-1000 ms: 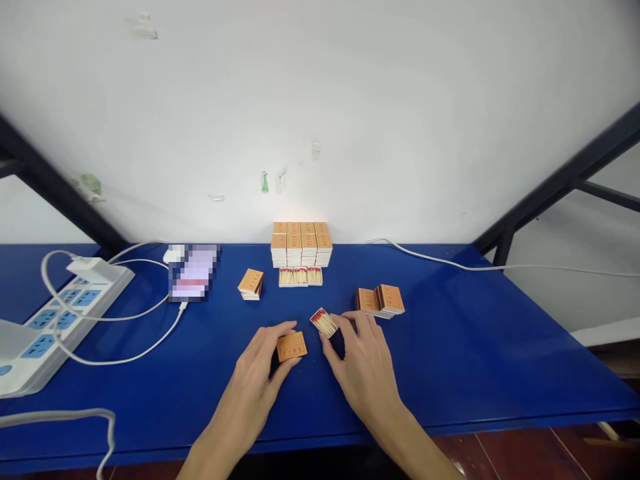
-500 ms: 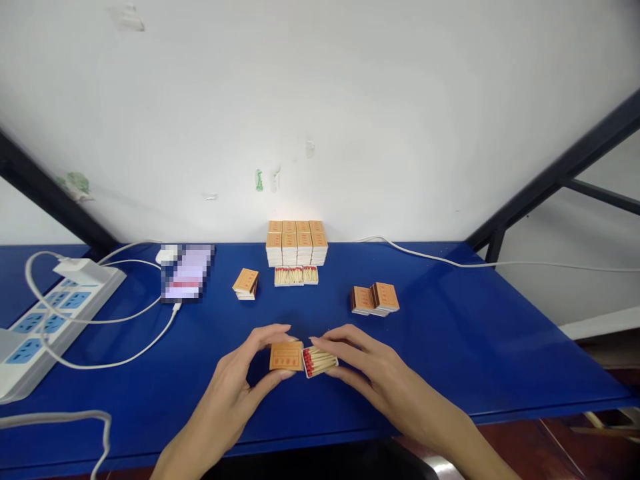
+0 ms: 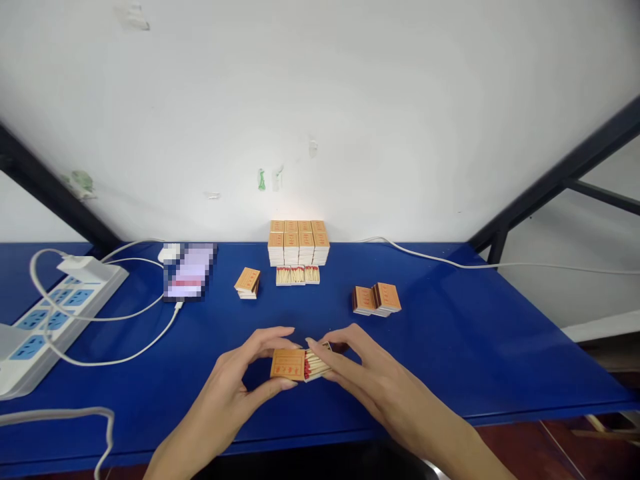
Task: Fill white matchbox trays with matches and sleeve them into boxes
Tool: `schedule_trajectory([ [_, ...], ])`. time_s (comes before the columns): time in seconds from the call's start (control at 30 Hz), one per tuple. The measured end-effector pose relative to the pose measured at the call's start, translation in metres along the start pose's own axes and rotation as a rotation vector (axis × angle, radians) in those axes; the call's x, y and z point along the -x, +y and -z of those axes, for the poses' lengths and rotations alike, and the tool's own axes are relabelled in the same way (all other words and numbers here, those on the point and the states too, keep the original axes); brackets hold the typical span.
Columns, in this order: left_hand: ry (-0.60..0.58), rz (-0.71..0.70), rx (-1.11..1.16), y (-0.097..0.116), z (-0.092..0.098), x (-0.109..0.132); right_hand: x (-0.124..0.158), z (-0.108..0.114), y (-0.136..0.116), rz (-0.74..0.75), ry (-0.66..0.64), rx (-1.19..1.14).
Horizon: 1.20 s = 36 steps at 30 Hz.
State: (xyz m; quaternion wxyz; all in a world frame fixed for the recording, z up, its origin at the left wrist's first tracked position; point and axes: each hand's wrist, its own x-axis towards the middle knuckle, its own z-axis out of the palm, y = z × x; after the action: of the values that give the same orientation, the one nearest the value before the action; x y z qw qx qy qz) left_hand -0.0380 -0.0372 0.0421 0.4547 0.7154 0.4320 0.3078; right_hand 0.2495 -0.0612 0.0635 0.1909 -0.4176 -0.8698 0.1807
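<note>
My left hand [image 3: 240,383] grips an orange matchbox sleeve [image 3: 287,365] between thumb and fingers, above the front of the blue table. To its right, my right hand [image 3: 367,373] is closed on a white matchbox tray [image 3: 317,365] full of red-tipped matches. The tray's left end meets the sleeve's right opening, with the match heads toward the sleeve; whether its edge is inside I cannot tell. My right fingers hide the tray's far right part.
Stacked matchboxes [image 3: 299,241] stand against the wall, with three match-filled trays [image 3: 298,275] before them. Smaller matchbox piles lie left [image 3: 247,283] and right [image 3: 376,299]. At left are a phone [image 3: 190,270], a power strip [image 3: 55,320] and white cables [image 3: 125,363].
The tray has come up against the sleeve's opening, and fewer matches show. My right fingers now reach further over the tray. The sleeve has shifted slightly toward me.
</note>
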Motion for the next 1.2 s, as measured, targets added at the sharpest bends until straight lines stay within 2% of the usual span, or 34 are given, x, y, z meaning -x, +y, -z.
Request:
schedule_trajectory([
  [0.2,-0.011,0.030,-0.028,0.006,0.006,0.000,0.002,-0.005,0.000,0.063,0.065,0.051],
  [0.53,-0.026,0.041,-0.093,-0.001,0.008,0.006,-0.001,-0.006,-0.006,0.103,0.099,0.115],
  [0.7,-0.019,0.035,-0.052,0.005,0.008,0.004,-0.001,-0.006,-0.011,0.095,0.119,0.098],
  [0.83,0.014,0.038,0.029,0.008,0.003,0.002,0.002,-0.014,-0.018,0.095,0.194,0.095],
  [0.93,-0.006,0.055,0.128,0.010,-0.001,0.003,0.004,-0.019,-0.023,0.093,0.224,0.053],
  [1.0,-0.051,0.092,0.189,0.012,-0.001,0.004,0.004,-0.017,-0.024,0.070,0.188,-0.039],
  [1.2,-0.166,0.147,0.474,0.015,0.004,0.008,-0.001,0.000,-0.020,-0.104,-0.108,-0.606],
])
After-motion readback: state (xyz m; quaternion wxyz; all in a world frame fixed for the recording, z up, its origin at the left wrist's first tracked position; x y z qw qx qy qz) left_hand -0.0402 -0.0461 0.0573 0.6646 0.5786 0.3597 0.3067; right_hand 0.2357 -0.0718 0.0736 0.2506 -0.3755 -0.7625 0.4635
